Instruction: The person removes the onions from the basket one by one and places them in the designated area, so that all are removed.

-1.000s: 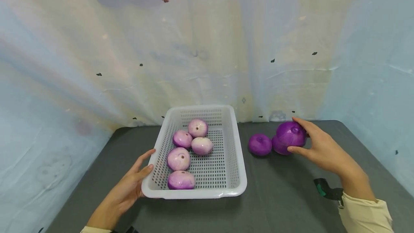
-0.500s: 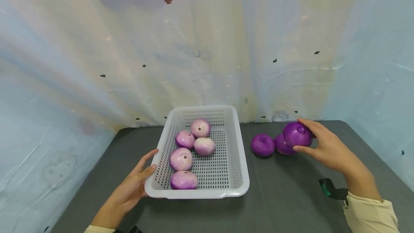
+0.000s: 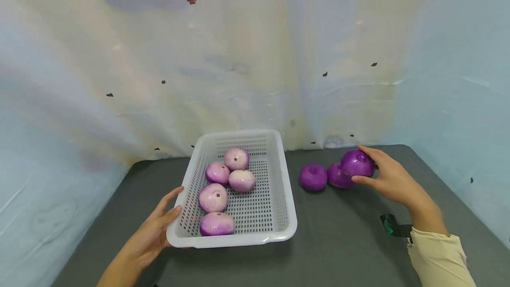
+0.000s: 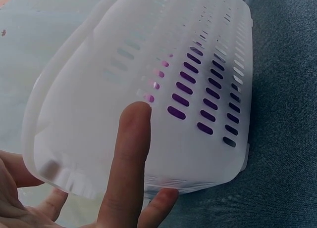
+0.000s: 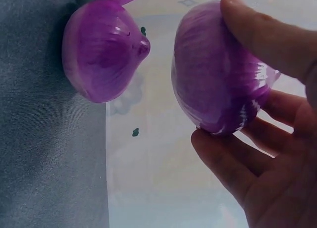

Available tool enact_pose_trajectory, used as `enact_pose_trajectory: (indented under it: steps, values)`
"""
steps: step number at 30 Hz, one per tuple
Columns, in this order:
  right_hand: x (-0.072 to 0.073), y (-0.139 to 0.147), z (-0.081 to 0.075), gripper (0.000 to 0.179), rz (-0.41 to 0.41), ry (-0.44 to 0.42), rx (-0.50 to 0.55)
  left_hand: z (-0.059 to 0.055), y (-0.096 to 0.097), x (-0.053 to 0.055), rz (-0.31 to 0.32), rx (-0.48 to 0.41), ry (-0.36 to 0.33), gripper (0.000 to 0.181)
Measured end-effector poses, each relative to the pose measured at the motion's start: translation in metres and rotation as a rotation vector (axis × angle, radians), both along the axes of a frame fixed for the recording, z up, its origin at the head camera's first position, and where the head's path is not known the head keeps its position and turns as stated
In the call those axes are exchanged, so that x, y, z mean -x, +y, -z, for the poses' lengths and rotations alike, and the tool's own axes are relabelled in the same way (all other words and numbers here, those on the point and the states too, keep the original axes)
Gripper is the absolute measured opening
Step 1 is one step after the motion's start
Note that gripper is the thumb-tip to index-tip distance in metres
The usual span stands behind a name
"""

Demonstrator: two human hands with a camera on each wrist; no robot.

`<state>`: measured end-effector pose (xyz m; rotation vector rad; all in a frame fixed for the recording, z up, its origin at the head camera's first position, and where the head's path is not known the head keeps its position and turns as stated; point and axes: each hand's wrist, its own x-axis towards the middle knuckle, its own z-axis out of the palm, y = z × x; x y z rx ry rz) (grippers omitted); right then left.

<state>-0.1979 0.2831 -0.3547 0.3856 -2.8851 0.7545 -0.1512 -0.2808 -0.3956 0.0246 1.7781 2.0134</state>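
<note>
My right hand [image 3: 392, 180] holds a dark purple onion [image 3: 357, 163] between thumb and fingers, at the right of the head view. In the right wrist view this onion [image 5: 218, 69] hangs apart from another purple onion [image 5: 101, 51] resting on the table. Two purple onions stand side by side there, the left one [image 3: 313, 177] and the right one [image 3: 339, 175], partly covered by the held one. With fairly straight fingers my left hand [image 3: 149, 234] touches the outer left side of a white perforated basket [image 3: 284, 189]. Several paler pink-purple onions [image 3: 213, 197] lie in its left half.
The dark grey table [image 3: 330, 242] runs back to a pale patterned cloth [image 3: 255, 56] that hangs behind and at both sides. More of the tabletop shows in front of the basket and the two standing onions.
The held onion has shifted slightly right of the two standing onions, uncovering more of the right one. The left hand stays at the basket. The whole head view has swung a little.
</note>
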Motion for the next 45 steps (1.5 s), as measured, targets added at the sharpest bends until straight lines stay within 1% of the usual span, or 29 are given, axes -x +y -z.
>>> enact_pose_trajectory:
  steps: [6, 14, 18, 23, 31, 35, 41, 45]
  values:
    - [0.001, 0.000, 0.001, 0.090, 0.034, -0.018, -0.019, 0.001, -0.002, -0.001, 0.020, -0.021, -0.006, 0.053]
    - [0.003, 0.002, 0.005, 0.092, 0.036, -0.037, -0.015, 0.000, -0.001, 0.000, -0.004, -0.015, -0.023, 0.052]
    - [0.002, 0.004, 0.006, 0.093, 0.060, -0.058, -0.015, -0.001, 0.001, 0.002, -0.018, -0.007, -0.030, 0.052]
    - [0.002, 0.007, 0.006, 0.095, 0.095, -0.077, -0.028, 0.000, 0.002, 0.003, -0.018, -0.010, -0.032, 0.052]
    - [0.002, 0.015, 0.005, 0.094, 0.101, -0.069, -0.029, 0.001, 0.005, 0.005, 0.036, -0.051, -0.014, 0.051]
    - [0.002, 0.015, 0.005, 0.093, 0.103, -0.067, -0.025, 0.003, 0.004, 0.005, 0.022, -0.035, -0.021, 0.051]
    - [0.005, 0.012, 0.007, 0.093, 0.110, -0.058, 0.000, 0.002, -0.003, 0.004, -0.001, -0.009, -0.022, 0.051]
    - [0.009, 0.012, 0.010, 0.094, 0.122, -0.060, 0.009, 0.001, -0.006, 0.003, 0.012, -0.018, -0.038, 0.051]
